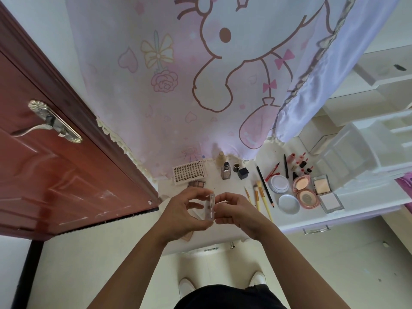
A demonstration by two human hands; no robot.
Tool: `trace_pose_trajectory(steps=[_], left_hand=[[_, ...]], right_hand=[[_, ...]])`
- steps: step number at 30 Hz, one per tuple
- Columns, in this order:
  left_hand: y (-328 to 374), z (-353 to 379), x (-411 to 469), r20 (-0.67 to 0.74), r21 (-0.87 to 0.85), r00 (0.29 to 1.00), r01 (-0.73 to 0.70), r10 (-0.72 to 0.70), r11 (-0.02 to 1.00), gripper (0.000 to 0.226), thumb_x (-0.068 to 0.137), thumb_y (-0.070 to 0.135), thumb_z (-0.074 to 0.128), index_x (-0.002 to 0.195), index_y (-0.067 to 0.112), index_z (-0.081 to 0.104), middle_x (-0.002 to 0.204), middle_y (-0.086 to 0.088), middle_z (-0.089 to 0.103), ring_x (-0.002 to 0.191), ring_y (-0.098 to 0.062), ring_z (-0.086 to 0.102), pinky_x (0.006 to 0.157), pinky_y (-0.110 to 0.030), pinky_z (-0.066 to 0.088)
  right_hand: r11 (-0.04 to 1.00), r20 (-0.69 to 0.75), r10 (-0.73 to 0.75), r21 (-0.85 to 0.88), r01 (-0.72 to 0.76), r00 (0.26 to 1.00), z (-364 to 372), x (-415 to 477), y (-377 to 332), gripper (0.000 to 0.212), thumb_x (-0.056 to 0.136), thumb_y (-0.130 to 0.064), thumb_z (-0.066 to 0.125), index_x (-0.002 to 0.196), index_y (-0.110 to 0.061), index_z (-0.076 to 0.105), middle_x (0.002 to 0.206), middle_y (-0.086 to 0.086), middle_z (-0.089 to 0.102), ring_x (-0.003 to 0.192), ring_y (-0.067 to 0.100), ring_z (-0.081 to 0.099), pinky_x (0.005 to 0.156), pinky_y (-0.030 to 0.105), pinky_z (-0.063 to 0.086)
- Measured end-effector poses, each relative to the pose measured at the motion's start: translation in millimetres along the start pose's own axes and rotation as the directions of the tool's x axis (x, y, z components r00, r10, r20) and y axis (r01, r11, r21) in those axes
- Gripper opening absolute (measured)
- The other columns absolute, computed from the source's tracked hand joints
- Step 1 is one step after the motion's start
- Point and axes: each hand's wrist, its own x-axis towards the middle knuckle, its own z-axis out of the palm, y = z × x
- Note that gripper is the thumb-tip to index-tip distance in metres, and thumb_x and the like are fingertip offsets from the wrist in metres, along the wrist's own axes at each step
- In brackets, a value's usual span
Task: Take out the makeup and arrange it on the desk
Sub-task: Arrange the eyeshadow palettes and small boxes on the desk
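Both hands hold 1 small clear case (pixel 209 206) up over the front part of the white tabletop (pixel 225 188). The left hand (pixel 185 216) pinches its left side with bent fingers. The right hand (pixel 237 211) pinches its right side the same way. The case stands on its short end, and no words on it can be read.

At the back left lies a white lash tray (pixel 189 172) with "XOXO" printed at its far right corner. A small eyeshadow palette (pixel 196 184) lies just in front of it. A glass bottle (pixel 225 171), a little dark jar (pixel 236 167) and a black cube (pixel 243 173) stand close together by the cartoon curtain (pixel 178 97).

To the right of the hands lie yellow brushes (pixel 259 197) and a long black pencil (pixel 264 186). A red pen (pixel 272 169) has writing on it, too small to read. Past them are 2 round white compacts (pixel 288 204), an open pink compact (pixel 305 192) and an open clear square compact (pixel 326 195), all near the front edge.

There is bare room between the lash tray and the bottle, and from the bottle down to the hands. The red-brown door (pixel 66 175) comes close to the tabletop's left edge. A white organizer (pixel 361 152) fills the right end.
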Motion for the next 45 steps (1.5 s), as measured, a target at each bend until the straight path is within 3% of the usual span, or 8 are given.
trace_pose_trajectory(steps=[4, 9, 14, 20, 24, 29, 37, 45], left_hand=[[2.6, 0.2, 0.9, 0.018, 0.02, 1.0, -0.017, 0.017, 1.0, 0.062, 0.062, 0.002, 0.086, 0.115, 0.027, 0.067, 0.11, 0.018, 0.065, 0.11, -0.011, 0.063, 0.093, -0.025, 0.054], [5.1, 1.2, 3.6, 0.046, 0.03, 0.999, -0.014, 0.012, 0.999, 0.062, 0.06, -0.001, 0.086, 0.116, 0.02, 0.069, 0.107, 0.017, 0.065, 0.109, -0.013, 0.065, 0.091, -0.026, 0.056], [3.9, 0.9, 2.3, 0.075, 0.056, 0.997, -0.012, 0.008, 0.998, 0.061, 0.061, 0.0, 0.087, 0.116, 0.021, 0.068, 0.106, 0.02, 0.064, 0.107, -0.012, 0.066, 0.088, -0.022, 0.056], [4.6, -3.2, 2.2, 0.048, -0.031, 0.999, -0.002, 0.004, 1.0, 0.059, 0.062, -0.001, 0.087, 0.115, 0.021, 0.069, 0.108, 0.013, 0.066, 0.109, -0.017, 0.066, 0.089, -0.028, 0.057], [10.5, -3.0, 4.8, 0.063, 0.024, 0.997, -0.034, 0.033, 0.999, 0.06, 0.063, 0.0, 0.087, 0.113, 0.026, 0.068, 0.105, 0.022, 0.062, 0.105, -0.013, 0.067, 0.078, -0.022, 0.057], [7.3, -5.9, 6.4, 0.064, 0.133, 0.996, -0.077, 0.069, 0.988, 0.06, 0.064, 0.012, 0.089, 0.117, 0.028, 0.068, 0.113, 0.021, 0.059, 0.108, -0.011, 0.063, 0.092, -0.028, 0.054], [8.9, -7.3, 7.4, 0.02, 0.166, 0.994, -0.113, 0.112, 0.98, 0.062, 0.06, 0.016, 0.089, 0.115, 0.032, 0.067, 0.111, 0.018, 0.061, 0.105, -0.014, 0.062, 0.086, -0.027, 0.055], [12.2, -7.5, 12.5, 0.007, 0.184, 0.989, -0.146, 0.148, 0.972, 0.063, 0.061, 0.019, 0.089, 0.119, 0.03, 0.067, 0.114, 0.013, 0.062, 0.106, -0.016, 0.063, 0.089, -0.03, 0.056]], right_hand=[[1.0, -0.032, -0.015, -0.021, 0.014, 0.999, 2.4, 2.2, 2.4, 0.042, 0.072, -0.015, 0.074, 0.11, 0.0, 0.063, 0.097, 0.024, 0.073, 0.082, 0.026, 0.068, 0.087, 0.043, 0.057], [0.999, -0.052, -0.036, -0.012, 0.036, 0.998, 3.7, 3.0, 5.7, 0.052, 0.06, -0.026, 0.079, 0.105, -0.002, 0.065, 0.089, 0.019, 0.073, 0.08, 0.029, 0.069, 0.088, 0.049, 0.059], [0.999, -0.044, -0.043, -0.025, 0.042, 0.998, 2.9, 0.3, 7.7, 0.041, 0.073, -0.016, 0.075, 0.109, 0.0, 0.062, 0.095, 0.022, 0.074, 0.087, 0.034, 0.073, 0.086, 0.047, 0.06], [0.997, -0.043, -0.051, 0.059, 0.053, 0.998, 0.1, -3.7, 10.5, 0.054, 0.069, -0.019, 0.08, 0.115, 0.001, 0.062, 0.1, 0.025, 0.074, 0.09, 0.037, 0.072, 0.087, 0.043, 0.059], [0.994, -0.029, -0.075, 0.077, 0.077, 0.997, 1.3, -1.0, 10.5, 0.044, 0.079, -0.016, 0.074, 0.119, 0.001, 0.064, 0.106, 0.026, 0.072, 0.096, 0.042, 0.07, 0.093, 0.051, 0.056], [0.993, 0.006, -0.089, 0.08, 0.089, 0.996, 2.5, -0.5, 3.7, 0.042, 0.082, -0.023, 0.075, 0.118, -0.002, 0.069, 0.109, 0.024, 0.072, 0.099, 0.039, 0.071, 0.093, 0.051, 0.056], [0.995, 0.006, -0.095, 0.025, 0.095, 0.995, 1.2, 1.7, 3.1, 0.03, 0.083, -0.013, 0.075, 0.112, -0.005, 0.074, 0.104, 0.025, 0.073, 0.097, 0.038, 0.071, 0.092, 0.05, 0.057], [0.97, 0.061, -0.07, 0.236, 0.054, 0.996, 1.2, 1.1, 1.8, 0.028, 0.082, -0.018, 0.071, 0.109, -0.009, 0.07, 0.107, 0.026, 0.071, 0.089, 0.033, 0.073, 0.085, 0.044, 0.059]])
